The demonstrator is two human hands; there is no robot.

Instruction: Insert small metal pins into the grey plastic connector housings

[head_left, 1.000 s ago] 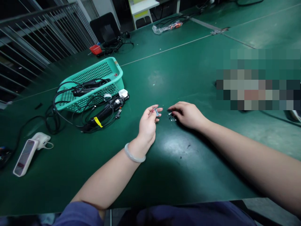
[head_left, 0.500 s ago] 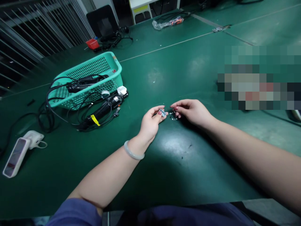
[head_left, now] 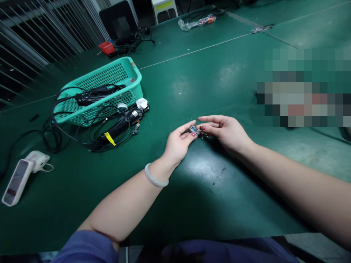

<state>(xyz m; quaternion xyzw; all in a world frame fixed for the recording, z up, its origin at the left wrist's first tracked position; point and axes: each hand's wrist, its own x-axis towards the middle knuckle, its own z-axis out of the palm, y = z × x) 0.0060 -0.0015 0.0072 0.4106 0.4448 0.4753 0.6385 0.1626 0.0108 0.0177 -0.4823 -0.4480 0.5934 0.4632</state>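
Note:
My left hand [head_left: 179, 143] pinches a small bluish piece with metallic edges [head_left: 193, 129], which looks like a tiny circuit board, between thumb and fingers. Close against its right end is my right hand [head_left: 223, 128], thumb and fingertips pressed together; whatever they grip is too small to tell. On the green table [head_left: 170, 208], just under the right fingertips, lies a small pale rectangular frame [head_left: 204, 137], partly covered by the hand.
To the left stands a turquoise basket [head_left: 131, 84] with black cabled devices. A black handheld device [head_left: 117, 128] with a yellow tag lies before it. A white-framed phone-like device [head_left: 18, 182] rests far left. Tiny dark scraps [head_left: 213, 183] lie near me. The right side is pixelated.
My right hand's fingertips have closed in on the small board, and the left hand has moved it slightly right. The hands are now nearly touching; the view has shifted slightly.

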